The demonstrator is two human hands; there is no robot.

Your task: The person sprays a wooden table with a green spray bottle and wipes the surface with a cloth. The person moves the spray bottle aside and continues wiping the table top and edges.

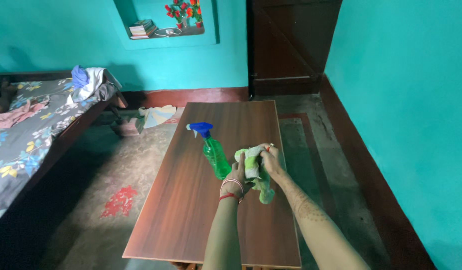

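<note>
green cloth (254, 170) is clenched between left hand (237, 177) and right hand (272, 159) | spray bottle (213, 150) stands untouched just beside, on table (191, 210) | cloth is best bunched firmly, clear of bottle

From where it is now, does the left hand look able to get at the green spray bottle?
Probably yes. The spray bottle stands upright on the wooden table just beside the left hand, with nothing between them. But that hand and the right hand are both gripping a green and white cloth, so it would have to let go first.
</note>
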